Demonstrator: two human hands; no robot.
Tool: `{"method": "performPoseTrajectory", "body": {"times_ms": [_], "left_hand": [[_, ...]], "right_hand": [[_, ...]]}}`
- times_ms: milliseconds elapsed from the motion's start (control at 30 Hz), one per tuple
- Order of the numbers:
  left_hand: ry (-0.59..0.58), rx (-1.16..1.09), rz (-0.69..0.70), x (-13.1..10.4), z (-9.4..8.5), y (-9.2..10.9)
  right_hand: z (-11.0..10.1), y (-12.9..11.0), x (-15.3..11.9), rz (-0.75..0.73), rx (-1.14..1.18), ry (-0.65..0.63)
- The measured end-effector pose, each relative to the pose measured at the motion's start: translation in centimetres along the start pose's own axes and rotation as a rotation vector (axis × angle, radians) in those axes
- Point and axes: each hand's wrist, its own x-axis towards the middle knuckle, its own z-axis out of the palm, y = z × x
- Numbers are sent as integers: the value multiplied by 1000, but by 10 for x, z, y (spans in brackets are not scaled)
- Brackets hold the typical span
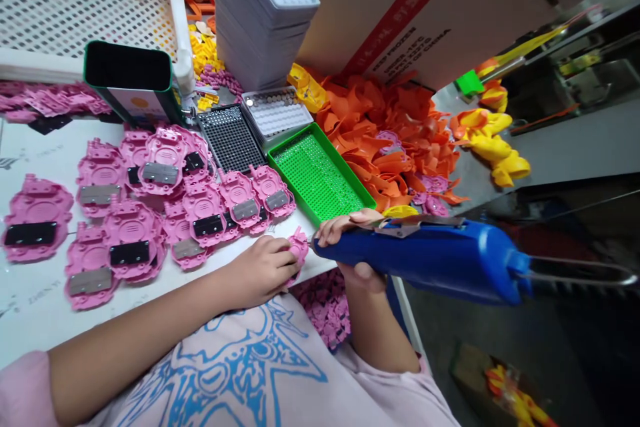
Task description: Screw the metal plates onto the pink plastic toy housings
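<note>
My left hand (263, 271) is closed over a pink plastic casing (299, 247) at the table's front edge, covering most of it. My right hand (353, 240) wraps round a blue electric screwdriver (420, 257), which lies level with its tip against the casing's right side. The contact point itself is too small to make out. Left of my hands lie several pink casings (204, 210) in overlapping rows, with black or grey metal plates on them. Just beyond my right hand is a green perforated tray (320, 170) with small shiny pieces.
A black grid tray (231, 138) and a white tray (277, 113) stand behind the green one. Orange plastic parts (395, 133) are heaped at right, before a big carton (390, 7). Stacked white trays (263, 20), a dark green container (127, 80) and a white crate (177, 13) stand behind.
</note>
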Motion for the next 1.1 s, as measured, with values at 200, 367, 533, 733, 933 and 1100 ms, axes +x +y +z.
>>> {"method": "performPoseTrajectory", "body": {"times_ms": [200,367,533,733,933,1100], "left_hand": [[-19,61,-19,-1,0,3],[-62,134,-46,2,-2,10],[-188,4,121,14,10,22],[70,252,-62,32,-5,22],[211,578,-526,47,-44,0],[256,580,-536,45,-43,-9]], "right_hand": [[-2,3,-2,14,26,16],[-10,-10,-6,21,123,167],[-29,-40,4,-103,57,318],[-57,-30,40,-122,-82,649],[-78,5,65,-76,-99,771],[-85,12,66,-63,-67,774]]}}
